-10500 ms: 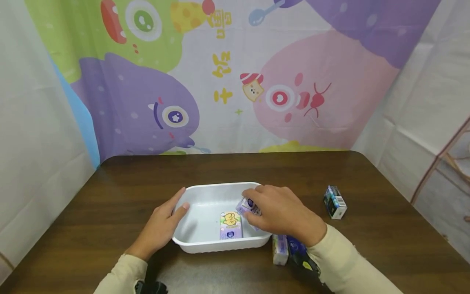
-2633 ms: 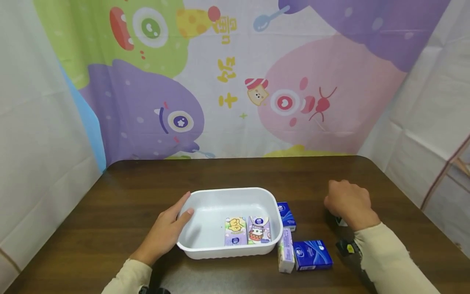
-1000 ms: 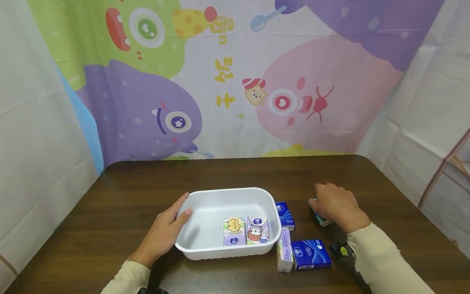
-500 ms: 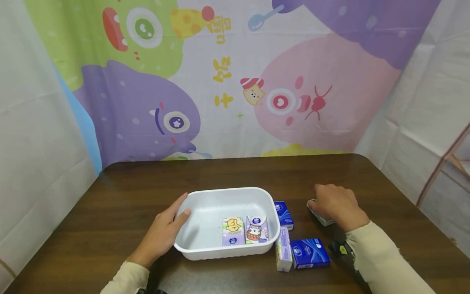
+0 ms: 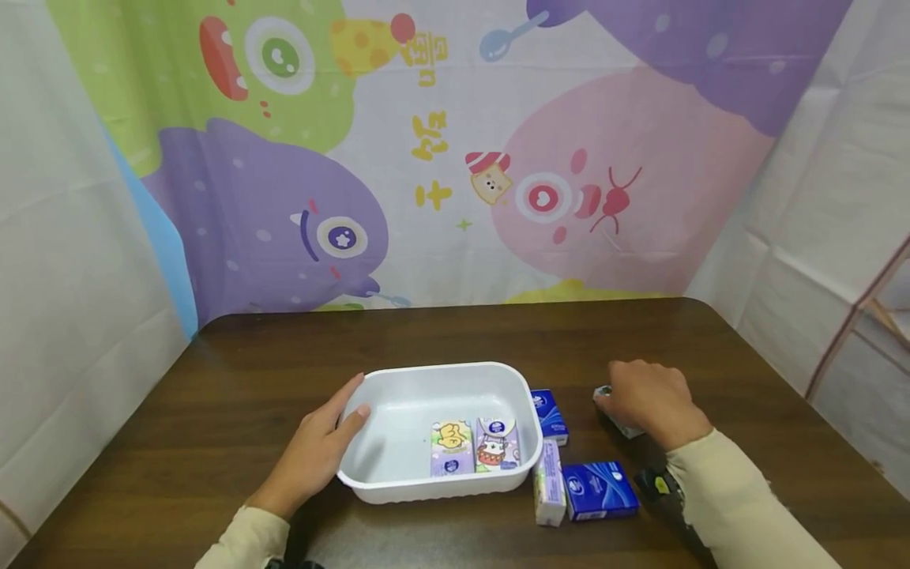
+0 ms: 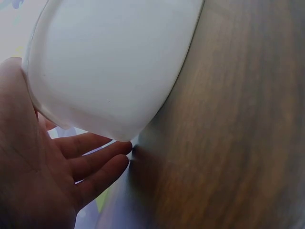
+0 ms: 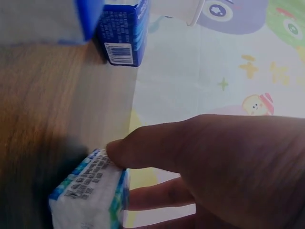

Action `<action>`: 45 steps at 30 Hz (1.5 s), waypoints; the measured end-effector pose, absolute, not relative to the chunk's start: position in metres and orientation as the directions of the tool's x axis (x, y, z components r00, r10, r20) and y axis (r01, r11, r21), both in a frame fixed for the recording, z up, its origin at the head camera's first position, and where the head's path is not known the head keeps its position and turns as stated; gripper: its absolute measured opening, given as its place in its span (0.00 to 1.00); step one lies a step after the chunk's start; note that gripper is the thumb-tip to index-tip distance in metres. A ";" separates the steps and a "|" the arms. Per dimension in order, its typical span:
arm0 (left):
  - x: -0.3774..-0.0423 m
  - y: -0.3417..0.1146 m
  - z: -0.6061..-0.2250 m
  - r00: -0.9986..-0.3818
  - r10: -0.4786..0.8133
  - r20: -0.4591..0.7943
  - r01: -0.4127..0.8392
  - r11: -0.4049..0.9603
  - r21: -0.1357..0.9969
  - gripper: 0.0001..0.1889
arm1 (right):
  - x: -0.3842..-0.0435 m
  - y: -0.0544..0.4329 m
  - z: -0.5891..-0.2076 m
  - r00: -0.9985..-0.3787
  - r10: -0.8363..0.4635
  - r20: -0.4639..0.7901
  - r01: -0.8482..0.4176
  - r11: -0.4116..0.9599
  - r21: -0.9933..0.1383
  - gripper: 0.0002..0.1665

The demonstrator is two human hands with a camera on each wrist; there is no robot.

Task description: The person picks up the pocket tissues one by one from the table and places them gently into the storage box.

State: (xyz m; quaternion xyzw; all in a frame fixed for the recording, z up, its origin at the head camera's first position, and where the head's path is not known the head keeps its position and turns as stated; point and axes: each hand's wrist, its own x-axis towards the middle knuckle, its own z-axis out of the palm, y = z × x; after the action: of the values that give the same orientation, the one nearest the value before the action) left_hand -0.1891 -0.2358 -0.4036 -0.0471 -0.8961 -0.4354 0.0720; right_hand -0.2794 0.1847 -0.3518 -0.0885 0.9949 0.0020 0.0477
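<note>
My left hand holds the left wall of a white plastic tray, thumb over the rim and fingers along the outside. Two patterned tissue packs lie flat inside: one with a yellow cartoon figure, one purple and white. At the right my right hand grips a white, green and blue tissue pack low over the table; the head view shows only its edges past the hand. In the right wrist view the thumb presses one side and the fingers reach behind it.
Right of the tray lie a dark blue tissue pack, a lilac pack on its narrow side and another blue pack. All stand on a brown wooden table, with a cartoon curtain behind its far edge.
The purple pack I held earlier now lies flat in the tray. My right hand has moved to the green and blue pack, brought it leftward and turned it. The left hand stays put.
</note>
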 end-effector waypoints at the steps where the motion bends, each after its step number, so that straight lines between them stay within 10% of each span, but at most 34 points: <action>1: -0.189 -0.236 -0.404 -0.985 0.021 0.169 0.146 0.616 0.774 0.30 | -0.279 0.185 -0.352 -0.980 -0.177 -0.090 -0.177 0.984 -0.008 0.27; 45: -0.185 -0.236 -0.403 -0.991 0.011 0.136 0.115 0.605 0.788 0.30 | -0.272 0.169 -0.353 -0.981 -0.185 0.058 -0.188 0.980 -0.062 0.32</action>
State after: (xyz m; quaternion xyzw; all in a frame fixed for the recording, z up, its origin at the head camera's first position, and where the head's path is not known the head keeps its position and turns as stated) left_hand -0.1854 -0.2363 -0.4032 -0.0352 -0.8938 -0.4432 0.0587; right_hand -0.2722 0.1686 -0.3530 -0.0937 0.9947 -0.0335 -0.0260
